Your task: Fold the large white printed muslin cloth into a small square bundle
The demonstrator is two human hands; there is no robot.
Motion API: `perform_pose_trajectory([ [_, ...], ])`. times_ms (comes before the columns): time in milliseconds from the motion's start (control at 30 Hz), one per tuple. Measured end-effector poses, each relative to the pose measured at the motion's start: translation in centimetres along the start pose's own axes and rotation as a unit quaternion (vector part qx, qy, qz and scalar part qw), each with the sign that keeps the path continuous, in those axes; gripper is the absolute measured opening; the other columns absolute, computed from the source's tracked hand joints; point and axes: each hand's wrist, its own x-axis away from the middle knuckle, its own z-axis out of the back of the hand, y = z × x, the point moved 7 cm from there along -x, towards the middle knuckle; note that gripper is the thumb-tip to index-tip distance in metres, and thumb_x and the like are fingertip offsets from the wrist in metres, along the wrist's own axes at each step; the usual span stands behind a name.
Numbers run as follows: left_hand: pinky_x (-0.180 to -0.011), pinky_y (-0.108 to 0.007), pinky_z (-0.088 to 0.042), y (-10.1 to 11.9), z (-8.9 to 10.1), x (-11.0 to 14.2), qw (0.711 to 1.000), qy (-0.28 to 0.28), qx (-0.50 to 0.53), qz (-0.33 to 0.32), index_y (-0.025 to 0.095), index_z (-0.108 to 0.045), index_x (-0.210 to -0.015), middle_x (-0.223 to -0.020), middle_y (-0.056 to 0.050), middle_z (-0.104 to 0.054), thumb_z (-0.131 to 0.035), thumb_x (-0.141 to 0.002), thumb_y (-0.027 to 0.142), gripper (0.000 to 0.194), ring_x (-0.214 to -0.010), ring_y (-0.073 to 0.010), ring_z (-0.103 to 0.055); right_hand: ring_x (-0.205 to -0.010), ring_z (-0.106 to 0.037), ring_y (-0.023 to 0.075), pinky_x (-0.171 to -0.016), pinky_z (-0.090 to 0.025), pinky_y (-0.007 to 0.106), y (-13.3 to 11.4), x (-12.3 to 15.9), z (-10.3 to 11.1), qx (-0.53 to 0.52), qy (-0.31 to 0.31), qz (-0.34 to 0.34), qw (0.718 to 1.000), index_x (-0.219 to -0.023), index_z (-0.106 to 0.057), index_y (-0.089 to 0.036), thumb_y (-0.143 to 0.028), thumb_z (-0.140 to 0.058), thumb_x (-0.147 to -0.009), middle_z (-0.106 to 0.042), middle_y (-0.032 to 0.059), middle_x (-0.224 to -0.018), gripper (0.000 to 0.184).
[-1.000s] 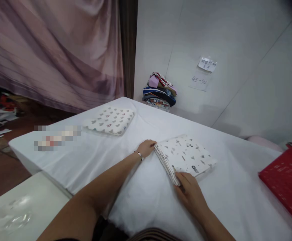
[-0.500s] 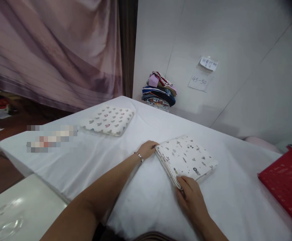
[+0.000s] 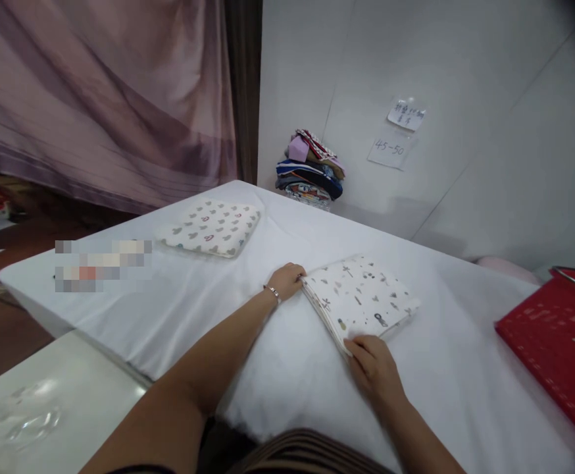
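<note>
A folded white cloth (image 3: 361,296) with small dark prints lies flat in layers on the white-covered table (image 3: 228,316). My left hand (image 3: 286,280), with a bracelet at the wrist, pinches its far left corner. Closed on the near left corner is my right hand (image 3: 374,365), thumb below and fingers over the top. The layered edge of the cloth runs between both hands. A second folded white cloth (image 3: 211,227) with grey and red prints lies apart, farther left on the table.
A red bag (image 3: 554,329) is at the right edge. Folded clothes (image 3: 310,164) are stacked by the wall beyond the table. A pinkish curtain (image 3: 110,99) hangs at the left. Clear plastic (image 3: 25,421) lies on a pale surface at the lower left. Paper signs (image 3: 391,148) hang on the wall.
The whole view has shifted slightly. Both hands keep their grip on the printed cloth's left corners, and the cloth looks nearly unchanged.
</note>
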Motion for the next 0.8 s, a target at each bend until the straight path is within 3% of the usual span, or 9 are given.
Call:
perform_pose_trajectory([
  [200,-0.075,-0.029,-0.042,0.0,-0.4,-0.3,1.000,-0.014,0.000,0.018,0.021,-0.059,-0.082,-0.080,-0.002,-0.059,-0.049,-0.070,0.016,0.016,-0.082,-0.0174,-0.053,-0.085,-0.053,0.0194,-0.075,-0.044,0.035,0.1,-0.5,0.0,-0.019,-0.023,-0.028,0.999,-0.101,-0.063,-0.020,-0.020,-0.047,-0.084,-0.061,0.0075,-0.092,0.024],
  [300,-0.079,-0.031,-0.043,-0.3,-0.4,-0.1,1.000,-0.022,0.008,0.014,0.020,-0.058,-0.090,-0.086,-0.003,-0.060,-0.047,-0.072,0.016,0.021,-0.083,-0.0178,-0.054,-0.094,-0.053,0.0203,-0.081,-0.044,0.037,0.4,-0.6,1.1,-0.096,-0.037,-0.046,0.994,-0.108,-0.060,-0.021,-0.028,-0.051,-0.083,-0.060,0.0090,-0.102,0.027],
  [400,-0.094,-0.033,-0.037,0.7,0.4,0.9,0.999,-0.010,0.014,-0.031,0.016,-0.053,-0.107,-0.110,-0.007,-0.057,-0.044,-0.069,0.009,0.039,-0.103,-0.0191,-0.049,-0.099,-0.053,0.0193,-0.085,-0.043,0.036,2.4,0.0,3.6,-0.171,0.042,-0.126,0.976,-0.107,-0.059,-0.021,-0.028,-0.051,-0.083,-0.060,0.0086,-0.105,0.027],
  [467,-0.100,-0.034,-0.032,2.7,1.1,1.9,0.998,0.002,0.014,-0.065,0.014,-0.050,-0.114,-0.120,-0.009,-0.052,-0.045,-0.068,0.006,0.047,-0.113,-0.0200,-0.043,-0.095,-0.055,0.0189,-0.083,-0.044,0.035,4.3,1.2,5.0,-0.195,0.100,-0.207,0.954,-0.097,-0.063,-0.020,-0.027,-0.049,-0.083,-0.062,0.0074,-0.099,0.021],
  [567,-0.099,-0.037,-0.032,7.9,1.4,4.1,0.988,-0.017,0.021,-0.153,0.019,-0.052,-0.113,-0.117,-0.007,-0.055,-0.048,-0.074,0.014,0.040,-0.111,-0.0204,-0.044,-0.080,-0.058,0.0175,-0.073,-0.047,0.033,6.4,3.5,4.6,-0.267,0.114,-0.337,0.896,-0.088,-0.064,-0.019,-0.030,-0.051,-0.080,-0.065,0.0055,-0.087,0.019],
  [667,-0.096,-0.039,-0.033,13.1,0.1,6.3,0.967,-0.085,0.025,-0.239,0.025,-0.053,-0.113,-0.114,-0.005,-0.057,-0.051,-0.078,0.024,0.035,-0.108,-0.0208,-0.047,-0.061,-0.057,0.0134,-0.053,-0.046,0.025,6.8,5.2,2.1,-0.403,0.084,-0.451,0.792,-0.090,-0.062,-0.017,-0.033,-0.058,-0.074,-0.065,0.0040,-0.078,0.023],
  [733,-0.094,-0.039,-0.033,15.1,-1.0,7.2,0.957,-0.118,0.017,-0.263,0.026,-0.055,-0.110,-0.109,-0.004,-0.059,-0.053,-0.079,0.027,0.031,-0.104,-0.0204,-0.048,-0.052,-0.056,0.0108,-0.043,-0.042,0.021,6.1,5.6,0.3,-0.482,0.047,-0.497,0.720,-0.088,-0.059,-0.016,-0.034,-0.061,-0.071,-0.065,0.0039,-0.077,0.024],
  [800,-0.091,-0.037,-0.034,15.7,-1.7,7.4,0.955,-0.133,0.014,-0.266,0.025,-0.058,-0.104,-0.102,-0.004,-0.061,-0.051,-0.081,0.028,0.024,-0.099,-0.0190,-0.050,-0.049,-0.057,0.0096,-0.039,-0.041,0.019,5.0,5.6,-0.8,-0.526,0.003,-0.524,0.670,-0.083,-0.058,-0.016,-0.034,-0.062,-0.071,-0.066,0.0045,-0.079,0.023],
])
